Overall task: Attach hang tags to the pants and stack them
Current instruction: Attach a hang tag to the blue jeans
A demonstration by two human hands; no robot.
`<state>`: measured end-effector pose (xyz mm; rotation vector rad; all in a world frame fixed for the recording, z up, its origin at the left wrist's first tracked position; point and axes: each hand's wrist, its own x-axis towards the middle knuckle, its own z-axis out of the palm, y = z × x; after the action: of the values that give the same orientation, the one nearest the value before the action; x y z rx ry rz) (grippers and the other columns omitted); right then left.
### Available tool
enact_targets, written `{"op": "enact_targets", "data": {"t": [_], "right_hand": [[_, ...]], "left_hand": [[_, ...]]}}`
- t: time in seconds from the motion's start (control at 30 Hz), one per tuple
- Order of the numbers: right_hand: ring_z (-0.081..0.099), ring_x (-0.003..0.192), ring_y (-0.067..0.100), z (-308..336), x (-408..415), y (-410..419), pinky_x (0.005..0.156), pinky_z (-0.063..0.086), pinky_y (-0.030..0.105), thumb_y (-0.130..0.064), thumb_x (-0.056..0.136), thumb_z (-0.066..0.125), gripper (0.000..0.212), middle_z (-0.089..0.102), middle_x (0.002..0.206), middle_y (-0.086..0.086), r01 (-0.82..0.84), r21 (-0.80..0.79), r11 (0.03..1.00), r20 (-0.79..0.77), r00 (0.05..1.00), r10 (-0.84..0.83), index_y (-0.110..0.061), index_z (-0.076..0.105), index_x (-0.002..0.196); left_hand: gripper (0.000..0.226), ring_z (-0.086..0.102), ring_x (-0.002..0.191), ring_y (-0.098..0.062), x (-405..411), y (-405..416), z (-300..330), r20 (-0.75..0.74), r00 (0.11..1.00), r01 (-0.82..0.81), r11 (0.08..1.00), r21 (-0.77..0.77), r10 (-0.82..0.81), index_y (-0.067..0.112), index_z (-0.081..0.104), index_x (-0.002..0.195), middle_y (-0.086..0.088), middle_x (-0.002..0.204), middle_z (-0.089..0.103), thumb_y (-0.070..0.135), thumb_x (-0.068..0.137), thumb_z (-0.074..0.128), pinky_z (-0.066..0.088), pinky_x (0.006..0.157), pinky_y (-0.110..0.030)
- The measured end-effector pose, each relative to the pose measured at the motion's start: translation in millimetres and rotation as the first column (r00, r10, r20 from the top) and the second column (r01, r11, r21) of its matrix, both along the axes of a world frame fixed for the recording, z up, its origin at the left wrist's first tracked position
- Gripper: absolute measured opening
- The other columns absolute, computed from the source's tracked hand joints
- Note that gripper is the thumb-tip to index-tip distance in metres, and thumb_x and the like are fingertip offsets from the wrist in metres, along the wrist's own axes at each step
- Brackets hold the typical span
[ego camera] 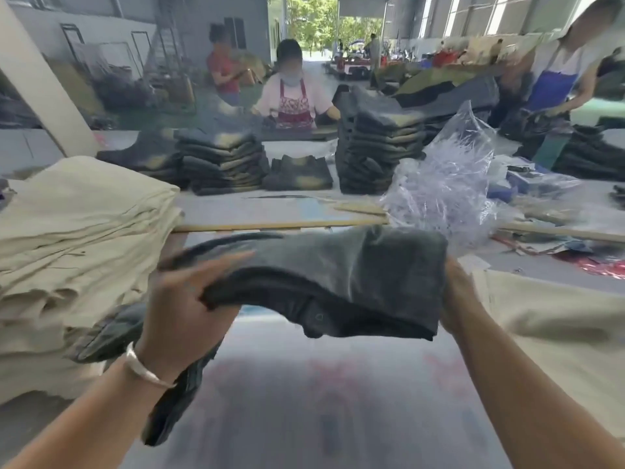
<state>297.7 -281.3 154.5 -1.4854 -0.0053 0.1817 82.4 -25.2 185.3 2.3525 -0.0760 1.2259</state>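
Hands: the left hand point(184, 299) grips the left end of a folded pair of dark grey pants point(338, 282), thumb over the top and fingers curled under; the right hand point(455, 292) clasps the folded right end, its fingers mostly hidden behind the cloth, so the exact hold there cannot be told. Pants: held up off the tabletop point(304, 401) between both hands, long axis running left to right across the body, waistband edge with a button facing the wearer, a loose dark length hanging below the left wrist. Both hands are equally near, one at each end; the coming move, as I judge it, turns on lowering this bundle flat, either for tagging or onto a stack. No hang tag can be made out on it; the picture is blurred. Large items next: a tall pile of beige cloth point(74, 252) close at the left, more beige cloth point(554, 326) at the right. Farther across the tabletop, stacks of folded dark pants point(220, 164) and point(375, 147), well apart from the hands. A heap of clear plastic bags point(446, 184) sits right of centre. Wooden slats point(277, 226) lie beyond the held pants. Room: a factory hall, other workers point(294, 96) at benches, open doorway with greenery behind.
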Motion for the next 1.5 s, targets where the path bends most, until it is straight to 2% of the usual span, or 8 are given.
{"op": "enact_targets", "data": {"t": [0.23,0.47,0.57,0.77,0.9,1.17,1.37,1.5], "right_hand": [[0.070,0.067,0.027,-104.8,3.4,-74.6,0.052,0.056,0.031,-0.047,0.092,0.059,0.040,0.073,0.080,0.010,-0.218,-0.170,0.961,-0.471,0.874,0.115,-0.009,0.070,0.095],[0.054,0.116,0.032,-156.6,-18.1,-96.2,0.094,0.044,0.038,-0.008,0.086,0.065,0.056,0.056,0.133,0.008,-0.195,-0.729,0.656,-0.146,0.981,0.129,-0.022,0.046,0.138],[0.054,0.104,0.033,-160.6,-24.1,-103.4,0.088,0.045,0.040,-0.006,0.088,0.047,0.046,0.059,0.121,0.010,-0.171,-0.807,0.566,-0.133,0.985,0.108,-0.023,0.050,0.131],[0.039,0.119,0.026,-147.2,-62.9,-68.5,0.097,0.041,0.040,-0.019,0.086,0.049,0.053,0.039,0.131,0.005,-0.067,-0.994,-0.091,-0.087,0.967,0.241,-0.024,0.034,0.137],[0.037,0.129,0.019,-139.5,-120.8,1.8,0.107,0.032,0.029,-0.043,0.093,0.056,0.059,0.044,0.141,0.000,-0.075,-0.921,0.383,0.201,0.749,0.631,-0.019,0.039,0.144],[0.033,0.135,0.025,-163.5,-190.3,119.3,0.104,0.038,0.037,-0.033,0.088,0.056,0.078,0.033,0.150,0.002,-0.211,-0.972,0.106,-0.017,0.513,0.858,-0.030,0.013,0.153],[0.020,0.144,0.026,-172.8,-174.6,113.3,0.112,0.027,0.043,-0.064,0.084,0.051,0.089,0.017,0.159,0.006,-0.191,-0.980,-0.053,-0.141,0.487,0.862,-0.036,0.003,0.154],[-0.005,0.149,0.032,-178.9,-197.7,130.8,0.118,0.010,0.053,-0.056,0.080,0.065,0.114,-0.007,0.162,0.011,-0.160,-0.973,-0.168,-0.218,0.384,0.897,-0.026,-0.018,0.152]], "left_hand": [[0.109,0.059,0.061,-0.005,-43.4,-69.5,-164.6,-0.785,0.593,0.297,0.857,0.420,0.180,0.029,0.059,0.132,0.014,0.077,0.060,0.054,0.028,0.078,0.046,0.047,-0.016],[0.115,0.046,0.131,-0.026,-69.1,-52.7,-184.7,-0.841,0.356,0.004,0.899,0.438,0.408,0.034,0.043,0.144,0.002,0.142,0.050,0.036,0.036,0.082,0.038,0.106,-0.046],[0.089,0.065,0.104,-0.022,-70.7,-36.8,-178.1,-0.859,0.315,-0.021,0.908,0.418,0.403,0.032,0.066,0.122,0.009,0.123,0.063,0.025,0.035,0.088,0.057,0.079,-0.034],[0.061,0.049,0.122,-0.006,-77.1,5.6,-170.0,-0.915,0.331,-0.038,0.972,0.234,0.233,0.040,0.051,0.134,0.019,0.130,0.054,0.021,0.077,0.055,0.039,0.101,-0.022],[0.053,0.051,0.121,-0.009,-91.6,27.8,-163.1,-0.892,0.312,-0.156,0.944,0.291,0.326,0.036,0.055,0.132,0.016,0.131,0.057,0.020,0.081,0.055,0.039,0.099,-0.021],[0.052,0.062,0.102,-0.016,-76.0,21.2,-140.2,-0.547,0.829,-0.210,0.971,-0.116,0.114,0.016,0.069,0.111,0.003,0.112,0.068,0.001,0.063,0.057,0.048,0.090,-0.023],[0.048,0.051,0.118,-0.041,-83.4,54.7,-177.8,-0.954,0.229,-0.757,0.652,-0.049,0.194,0.001,0.045,0.128,-0.023,0.128,0.054,0.028,0.092,0.062,0.044,0.096,-0.042],[0.037,0.052,0.120,-0.040,-75.8,50.4,-193.2,-0.961,0.275,-0.736,0.646,-0.203,0.012,-0.010,0.040,0.131,-0.028,0.130,0.052,-0.004,0.096,0.046,0.043,0.100,-0.038]]}}
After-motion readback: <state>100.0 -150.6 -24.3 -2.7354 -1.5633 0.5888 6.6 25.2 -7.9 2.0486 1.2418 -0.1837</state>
